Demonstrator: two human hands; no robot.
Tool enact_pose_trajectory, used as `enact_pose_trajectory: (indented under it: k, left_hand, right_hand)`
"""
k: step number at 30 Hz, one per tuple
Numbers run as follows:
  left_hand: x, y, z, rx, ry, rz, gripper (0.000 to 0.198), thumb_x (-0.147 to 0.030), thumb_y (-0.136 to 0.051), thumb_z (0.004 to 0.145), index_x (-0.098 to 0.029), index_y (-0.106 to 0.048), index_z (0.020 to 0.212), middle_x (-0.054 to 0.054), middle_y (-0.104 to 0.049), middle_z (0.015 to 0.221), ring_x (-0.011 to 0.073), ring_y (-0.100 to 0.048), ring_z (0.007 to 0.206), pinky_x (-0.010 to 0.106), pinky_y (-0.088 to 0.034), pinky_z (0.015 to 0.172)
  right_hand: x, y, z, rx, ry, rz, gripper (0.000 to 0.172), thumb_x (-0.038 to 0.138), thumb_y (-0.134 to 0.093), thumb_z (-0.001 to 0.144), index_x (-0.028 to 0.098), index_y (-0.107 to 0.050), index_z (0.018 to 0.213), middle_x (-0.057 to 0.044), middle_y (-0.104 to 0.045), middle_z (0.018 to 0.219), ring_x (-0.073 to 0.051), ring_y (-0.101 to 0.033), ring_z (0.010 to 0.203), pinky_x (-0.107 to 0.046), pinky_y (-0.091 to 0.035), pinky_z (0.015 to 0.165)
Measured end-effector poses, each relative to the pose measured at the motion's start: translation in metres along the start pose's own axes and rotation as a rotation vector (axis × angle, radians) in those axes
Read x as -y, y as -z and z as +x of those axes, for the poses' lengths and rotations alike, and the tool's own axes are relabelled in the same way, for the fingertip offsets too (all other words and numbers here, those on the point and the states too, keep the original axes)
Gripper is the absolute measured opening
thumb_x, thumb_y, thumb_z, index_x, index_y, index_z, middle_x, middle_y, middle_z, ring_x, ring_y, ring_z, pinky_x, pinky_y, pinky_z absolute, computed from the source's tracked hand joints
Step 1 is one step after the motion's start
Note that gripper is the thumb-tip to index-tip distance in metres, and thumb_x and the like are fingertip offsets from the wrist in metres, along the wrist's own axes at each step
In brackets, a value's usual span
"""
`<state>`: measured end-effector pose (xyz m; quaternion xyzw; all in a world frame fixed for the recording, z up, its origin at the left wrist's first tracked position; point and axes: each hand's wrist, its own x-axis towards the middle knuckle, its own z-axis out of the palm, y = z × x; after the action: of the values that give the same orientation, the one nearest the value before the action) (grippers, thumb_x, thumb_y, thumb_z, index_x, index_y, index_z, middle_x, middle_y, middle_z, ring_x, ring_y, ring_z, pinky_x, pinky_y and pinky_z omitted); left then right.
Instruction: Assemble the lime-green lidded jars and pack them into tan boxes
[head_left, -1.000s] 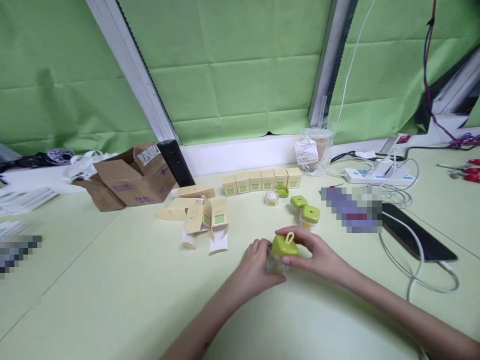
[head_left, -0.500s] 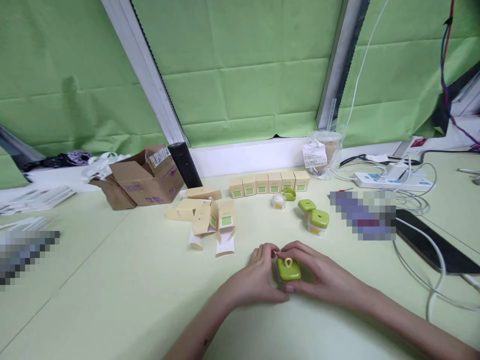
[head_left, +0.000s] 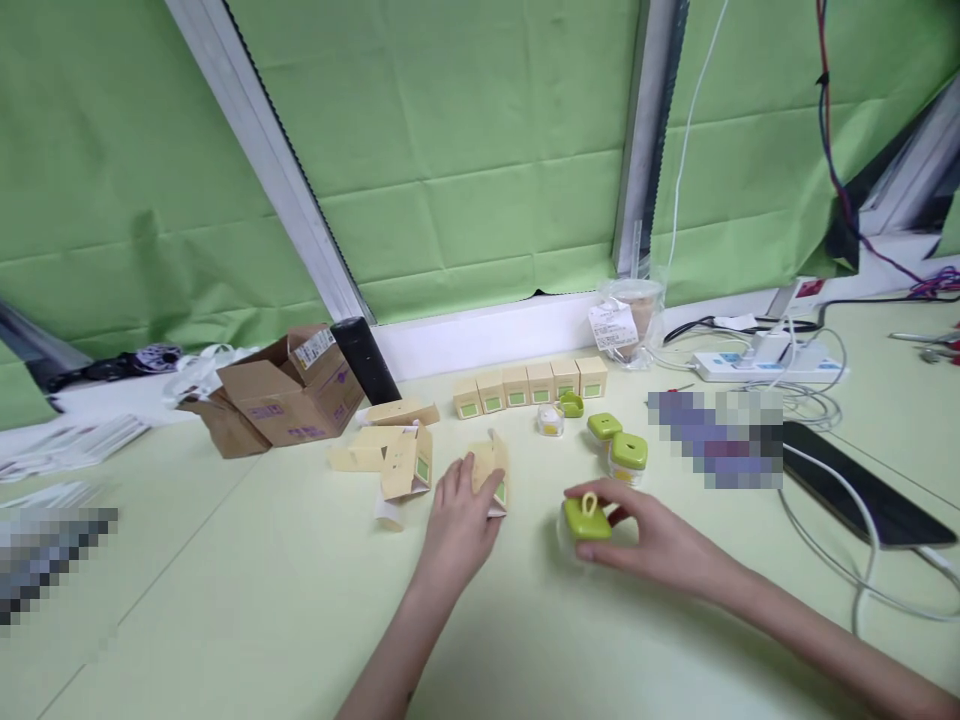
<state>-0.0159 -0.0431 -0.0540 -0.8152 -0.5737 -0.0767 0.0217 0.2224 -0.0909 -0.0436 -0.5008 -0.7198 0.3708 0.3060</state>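
Observation:
My right hand point(head_left: 649, 535) grips a small clear container with a green lid point(head_left: 589, 518), thumb and fingers on its sides; a pale yellow loop stands up from the lid. My left hand point(head_left: 465, 510) has its fingers and thumb around an unfolded cream carton point(head_left: 489, 458) with a green label. To its left another open carton point(head_left: 405, 465) lies among flattened ones. Two more green-lidded containers point(head_left: 628, 452) stand beyond my right hand. Near them are a lidless clear container point(head_left: 550, 420) and a loose green lid point(head_left: 571, 404).
Several closed cream cartons point(head_left: 529, 386) stand in a row at the back. A brown cardboard box point(head_left: 292, 390) and black cylinder point(head_left: 365, 360) are behind left. On the right lie a power strip point(head_left: 765, 368), a dark phone-like slab point(head_left: 862, 480) and white cables. A bagged cup point(head_left: 634, 320) stands by the wall.
My left hand has left the green-lidded container and moved left onto a cream carton, which has shifted right. My right hand now holds the container alone, tilted.

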Motion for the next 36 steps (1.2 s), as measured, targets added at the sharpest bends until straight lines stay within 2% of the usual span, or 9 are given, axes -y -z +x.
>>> enact_pose_trajectory:
  k: [3,6,8,11,15,20,25,31,36]
  left_hand:
    - [-0.011,0.004,0.000,0.030,0.023,-0.184,0.048,-0.026,-0.052,0.082,-0.020,-0.046,0.129,0.015,-0.042,0.139,0.0305,-0.042,0.123,0.045,-0.038,0.097]
    - [-0.016,0.010,0.000,0.019,0.046,-0.478,0.047,-0.030,-0.053,0.082,-0.024,-0.044,0.127,0.010,-0.041,0.141,0.0272,-0.038,0.127,0.044,-0.034,0.102]
    - [-0.020,0.014,-0.002,0.036,0.005,-0.736,0.050,-0.030,-0.054,0.082,-0.027,-0.039,0.130,0.008,-0.033,0.146,0.0249,-0.034,0.132,0.041,-0.033,0.104]
    - [-0.030,0.020,-0.009,0.142,-0.133,-1.042,0.053,-0.028,-0.056,0.082,-0.030,-0.034,0.130,0.007,-0.020,0.151,0.0235,-0.031,0.134,0.038,-0.035,0.104]
    - [-0.041,0.020,-0.015,0.214,-0.320,-1.119,0.057,-0.018,-0.063,0.075,-0.028,-0.040,0.126,0.009,-0.024,0.149,0.0246,-0.020,0.138,0.040,-0.027,0.108]
    - [-0.045,0.016,-0.016,0.252,-0.340,-1.078,0.059,-0.020,-0.068,0.071,-0.030,-0.044,0.124,0.008,-0.026,0.147,0.0245,-0.021,0.138,0.041,-0.023,0.110]
    - [-0.045,0.015,-0.017,0.253,-0.316,-1.112,0.058,-0.022,-0.068,0.073,-0.031,-0.042,0.125,0.007,-0.024,0.148,0.0237,-0.021,0.138,0.041,-0.024,0.109]
    - [-0.046,0.016,-0.017,0.212,-0.275,-1.189,0.056,-0.028,-0.070,0.073,-0.032,-0.046,0.124,0.007,-0.028,0.147,0.0259,-0.022,0.137,0.042,-0.024,0.109]
    - [-0.050,0.011,-0.017,0.234,-0.230,-1.269,0.058,-0.024,-0.072,0.071,-0.033,-0.049,0.124,0.005,-0.037,0.142,0.0251,-0.027,0.135,0.041,-0.024,0.110]
  right_hand:
    - [-0.009,0.011,0.008,-0.145,-0.107,0.083,0.050,0.048,-0.065,0.072,0.023,-0.056,0.114,-0.006,-0.062,0.105,-0.024,-0.058,0.097,-0.038,-0.049,0.083]
    - [-0.018,0.016,0.014,-0.208,-0.163,0.173,0.052,0.049,-0.066,0.071,0.022,-0.056,0.114,-0.006,-0.061,0.107,-0.025,-0.059,0.098,-0.039,-0.050,0.083]
    - [-0.020,0.016,0.014,-0.209,-0.207,0.282,0.055,0.052,-0.061,0.075,0.021,-0.052,0.119,-0.008,-0.058,0.114,-0.026,-0.057,0.101,-0.039,-0.050,0.081]
    - [-0.015,0.015,0.013,-0.230,-0.239,0.437,0.057,0.055,-0.054,0.079,0.021,-0.046,0.124,-0.010,-0.056,0.118,-0.026,-0.055,0.105,-0.038,-0.050,0.080]
    - [-0.009,0.018,0.011,-0.383,-0.144,0.518,0.052,0.052,-0.060,0.076,0.025,-0.049,0.119,-0.008,-0.056,0.120,-0.027,-0.052,0.109,-0.041,-0.047,0.087]
    - [-0.011,0.022,0.009,-0.566,-0.037,0.494,0.048,0.047,-0.064,0.074,0.028,-0.049,0.115,-0.006,-0.052,0.127,-0.026,-0.048,0.115,-0.039,-0.042,0.093]
    - [-0.008,0.024,0.005,-0.505,-0.004,0.462,0.041,0.046,-0.061,0.077,0.028,-0.053,0.112,-0.005,-0.054,0.124,-0.025,-0.051,0.112,-0.034,-0.046,0.086]
    - [-0.006,0.027,0.006,-0.400,-0.084,0.457,0.037,0.049,-0.055,0.079,0.025,-0.055,0.107,-0.005,-0.063,0.104,-0.023,-0.059,0.090,-0.033,-0.050,0.070]
    - [-0.009,0.020,0.008,-0.261,-0.159,0.471,0.031,0.048,-0.058,0.077,0.024,-0.066,0.094,-0.005,-0.068,0.094,-0.028,-0.060,0.093,-0.040,-0.051,0.076]
